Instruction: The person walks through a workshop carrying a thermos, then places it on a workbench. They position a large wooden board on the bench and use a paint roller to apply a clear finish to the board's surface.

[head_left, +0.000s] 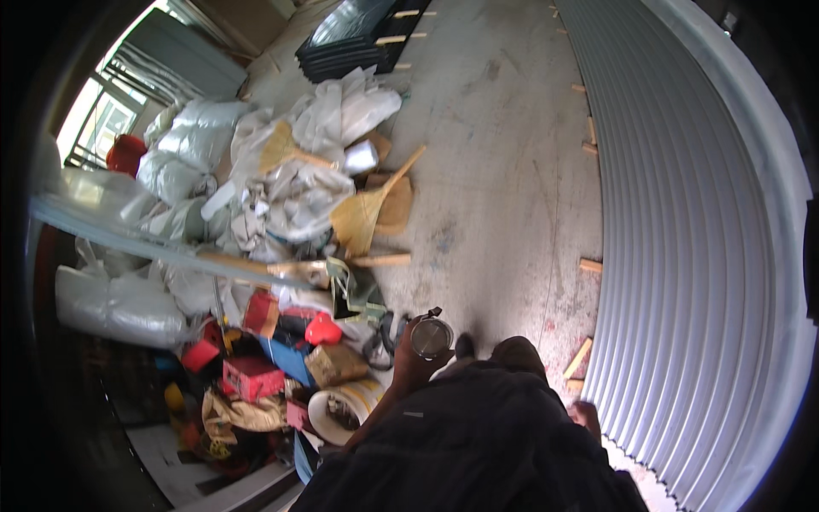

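My left hand [410, 353] is closed around a round container [432, 340] with a silver-grey circular top and a small dark piece at its far edge. It holds this in front of my body, above the floor. Low at my right side hangs my right hand [585, 417], beside the grey corrugated sheets [682, 222]; only part of it shows, and its fingers are not clear. Just left of my left forearm stands a white bucket [322, 418] with things in it.
A heap of clear plastic sheeting [299, 200] lies ahead to the left, with brooms [358, 218] on it. Nearer are red boxes [253, 378] and a cardboard box [336, 365]. Dark stacked panels [350, 51] lie farther off. Wood blocks [578, 357] poke out beneath the corrugated sheets.
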Motion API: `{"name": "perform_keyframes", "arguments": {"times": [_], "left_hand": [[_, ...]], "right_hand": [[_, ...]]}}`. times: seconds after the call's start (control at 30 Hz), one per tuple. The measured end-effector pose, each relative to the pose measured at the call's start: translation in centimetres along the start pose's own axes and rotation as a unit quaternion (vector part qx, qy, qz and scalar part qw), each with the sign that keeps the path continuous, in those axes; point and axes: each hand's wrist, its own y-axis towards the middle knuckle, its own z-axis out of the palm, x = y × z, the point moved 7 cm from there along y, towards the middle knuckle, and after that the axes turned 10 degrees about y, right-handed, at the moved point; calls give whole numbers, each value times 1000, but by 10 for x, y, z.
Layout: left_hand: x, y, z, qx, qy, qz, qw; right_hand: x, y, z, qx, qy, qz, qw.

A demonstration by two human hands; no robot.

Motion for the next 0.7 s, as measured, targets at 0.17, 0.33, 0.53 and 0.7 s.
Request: {"name": "perform_keyframes", "arguments": {"times": [0.17,0.33,0.53,0.7], "left_hand": [[-51,173,19,-2,-75,20,997],[-88,315,39,-30,-62,-12,998],[-144,478,47,-51,-79,-42,995],[-176,617,56,-63,-61,-16,996]], "right_hand": [[52,18,7,-11,39,86,996],[226,110,23,31,25,75,996],[649,249,38,65,87,-129,986],[1019,199,146,167,90,-360,913]]}}
